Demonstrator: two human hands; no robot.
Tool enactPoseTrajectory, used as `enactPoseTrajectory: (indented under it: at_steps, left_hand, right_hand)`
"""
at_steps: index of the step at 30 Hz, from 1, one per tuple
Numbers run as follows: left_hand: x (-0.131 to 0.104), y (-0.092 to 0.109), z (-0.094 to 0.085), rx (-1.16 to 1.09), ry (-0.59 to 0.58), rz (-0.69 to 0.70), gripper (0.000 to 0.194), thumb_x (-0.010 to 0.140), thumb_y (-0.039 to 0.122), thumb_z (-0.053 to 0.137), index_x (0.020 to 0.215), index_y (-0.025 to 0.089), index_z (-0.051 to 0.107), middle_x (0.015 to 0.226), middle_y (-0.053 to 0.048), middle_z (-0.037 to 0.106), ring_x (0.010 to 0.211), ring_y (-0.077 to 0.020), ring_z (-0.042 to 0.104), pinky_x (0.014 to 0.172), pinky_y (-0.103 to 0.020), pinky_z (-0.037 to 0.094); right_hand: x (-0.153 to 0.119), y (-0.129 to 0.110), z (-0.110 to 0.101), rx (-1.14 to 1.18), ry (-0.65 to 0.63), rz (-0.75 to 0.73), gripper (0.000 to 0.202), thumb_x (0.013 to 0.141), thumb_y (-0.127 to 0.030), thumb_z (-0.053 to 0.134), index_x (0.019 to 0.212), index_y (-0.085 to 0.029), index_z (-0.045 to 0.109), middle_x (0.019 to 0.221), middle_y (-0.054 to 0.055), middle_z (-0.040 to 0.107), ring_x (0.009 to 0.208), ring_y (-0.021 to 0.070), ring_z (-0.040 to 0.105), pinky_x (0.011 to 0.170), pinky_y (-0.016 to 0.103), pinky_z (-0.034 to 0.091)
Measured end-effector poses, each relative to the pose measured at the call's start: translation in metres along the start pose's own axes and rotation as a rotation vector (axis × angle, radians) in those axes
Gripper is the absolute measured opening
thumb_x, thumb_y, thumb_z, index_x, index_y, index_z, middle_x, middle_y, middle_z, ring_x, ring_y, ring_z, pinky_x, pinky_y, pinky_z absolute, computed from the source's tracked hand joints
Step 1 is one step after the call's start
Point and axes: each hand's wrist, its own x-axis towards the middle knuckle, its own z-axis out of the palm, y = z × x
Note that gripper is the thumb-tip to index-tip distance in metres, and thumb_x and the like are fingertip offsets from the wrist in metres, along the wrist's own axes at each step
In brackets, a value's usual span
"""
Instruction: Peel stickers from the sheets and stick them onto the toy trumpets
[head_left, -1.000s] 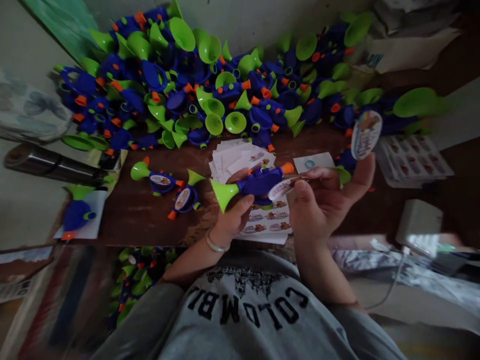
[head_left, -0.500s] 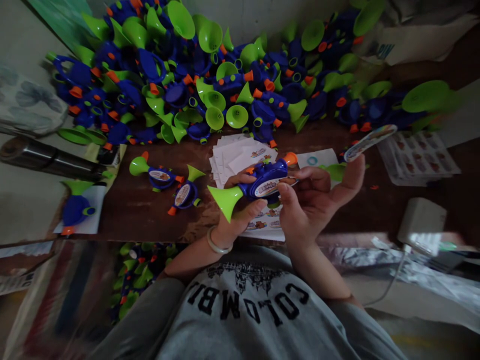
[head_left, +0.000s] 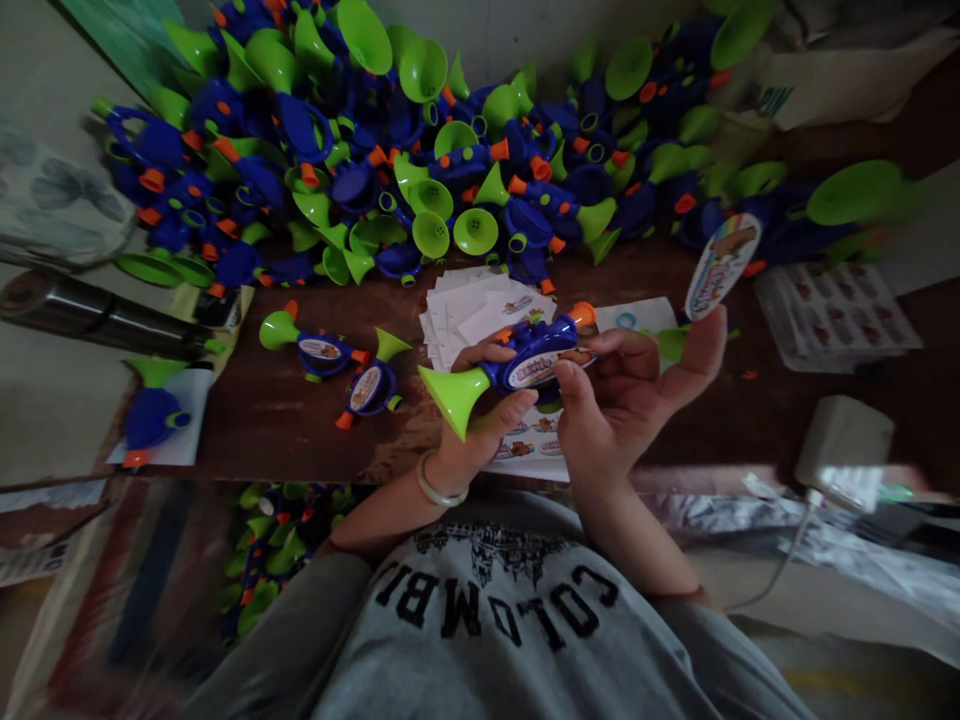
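Observation:
My left hand [head_left: 484,425] is closed round a blue toy trumpet [head_left: 546,342], whose lime-green bell points left and orange end points up to the right. An oval bear sticker [head_left: 534,369] lies along the trumpet's side facing me. With thumb and bent fingers, my right hand [head_left: 619,425] grips the trumpet's right part, the thumb pressing the sticker's end. From my raised right index fingertip a second oval sticker [head_left: 724,265] sticks up, printed side showing. Under my hands is a sticker sheet [head_left: 536,440], partly hidden by them.
A big heap of toy trumpets [head_left: 450,150] fills the back of the table. Two stickered trumpets [head_left: 373,388] lie left of my hands. White backing papers [head_left: 465,310] lie behind them. Sticker sheets [head_left: 840,315] are stacked at right; a dark metal flask [head_left: 97,315] lies at left.
The loose sticker on my right index finger has swung more upright and turned its printed face to view. Both hands and the trumpet have hardly moved.

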Motion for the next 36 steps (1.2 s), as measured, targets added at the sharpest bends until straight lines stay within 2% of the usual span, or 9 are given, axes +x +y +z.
enactPoseTrajectory:
  at_steps: [4,9,13,17,21,24,31,33,36]
  left_hand:
    - [0.001,0.002,0.003,0.012,0.014,-0.018,0.037,0.092,0.042,0.084,0.123,0.033,0.065,0.139,-0.001,0.065,0.142,-0.0232,0.062,0.128,-0.044,0.048]
    - [0.0,0.006,0.006,-0.031,0.026,-0.021,0.03,0.096,0.036,0.08,0.122,0.033,0.065,0.141,0.0,0.065,0.141,-0.0219,0.062,0.127,-0.043,0.048]
    - [-0.001,0.006,0.007,0.005,0.064,-0.024,0.028,0.096,0.037,0.079,0.119,0.033,0.064,0.137,0.0,0.066,0.136,-0.0215,0.065,0.128,-0.045,0.048]
    - [-0.001,0.009,0.009,0.078,0.095,0.024,0.027,0.096,0.042,0.078,0.114,0.031,0.062,0.134,-0.002,0.066,0.134,-0.0232,0.065,0.125,-0.047,0.05]
    - [0.0,0.012,0.009,0.103,0.074,0.079,0.024,0.096,0.039,0.077,0.113,0.033,0.061,0.125,-0.001,0.068,0.132,-0.0229,0.066,0.124,-0.047,0.05]
    - [0.0,0.013,0.007,0.109,0.059,0.085,0.026,0.095,0.042,0.078,0.114,0.032,0.062,0.126,-0.001,0.068,0.133,-0.0236,0.066,0.123,-0.046,0.051]
    - [-0.003,0.013,0.002,0.118,0.047,-0.038,0.038,0.091,0.054,0.082,0.115,0.032,0.063,0.131,-0.004,0.067,0.136,-0.0259,0.064,0.124,-0.048,0.051]
    - [-0.003,0.013,0.002,0.099,0.067,-0.053,0.04,0.089,0.056,0.084,0.113,0.031,0.064,0.132,-0.004,0.068,0.135,-0.0257,0.065,0.123,-0.047,0.051]
    - [0.0,0.014,0.003,0.052,0.139,-0.057,0.041,0.086,0.055,0.086,0.11,0.03,0.064,0.132,-0.002,0.069,0.128,-0.0245,0.069,0.118,-0.044,0.055]
  right_hand:
    - [0.001,-0.001,0.003,-0.019,0.024,-0.146,0.09,0.087,-0.032,0.082,0.161,-0.053,0.034,0.102,-0.003,0.061,0.078,0.014,0.065,0.068,0.027,0.067]
    - [0.0,-0.004,0.006,-0.048,0.031,-0.172,0.083,0.093,-0.043,0.077,0.163,-0.052,0.033,0.101,-0.001,0.061,0.075,0.0152,0.064,0.066,0.028,0.066]
    - [0.0,-0.007,0.005,-0.064,0.034,-0.208,0.086,0.091,-0.032,0.079,0.163,-0.05,0.036,0.098,-0.002,0.066,0.072,0.0148,0.065,0.062,0.028,0.066]
    - [0.008,-0.006,0.001,-0.112,0.034,-0.3,0.088,0.089,-0.025,0.079,0.162,-0.05,0.037,0.09,-0.005,0.069,0.071,0.0142,0.067,0.067,0.03,0.067]
    - [0.014,-0.006,-0.004,-0.111,-0.035,-0.221,0.096,0.086,-0.02,0.082,0.163,-0.048,0.033,0.091,-0.008,0.071,0.069,0.0127,0.068,0.062,0.026,0.065]
    - [0.015,-0.01,-0.004,-0.116,-0.038,-0.155,0.092,0.085,-0.019,0.083,0.161,-0.043,0.036,0.09,-0.007,0.071,0.071,0.0137,0.069,0.064,0.028,0.066]
    - [0.016,-0.009,-0.001,-0.123,-0.068,-0.239,0.09,0.09,-0.02,0.078,0.164,-0.046,0.033,0.087,-0.007,0.07,0.07,0.0138,0.068,0.061,0.026,0.063]
    - [0.021,-0.003,-0.006,-0.177,-0.037,-0.264,0.091,0.088,-0.027,0.083,0.163,-0.046,0.035,0.097,-0.004,0.071,0.075,0.015,0.069,0.064,0.029,0.064]
    - [0.028,0.01,-0.016,-0.235,0.096,-0.285,0.092,0.082,-0.044,0.091,0.159,-0.046,0.041,0.126,0.003,0.065,0.101,0.0198,0.072,0.078,0.037,0.067]
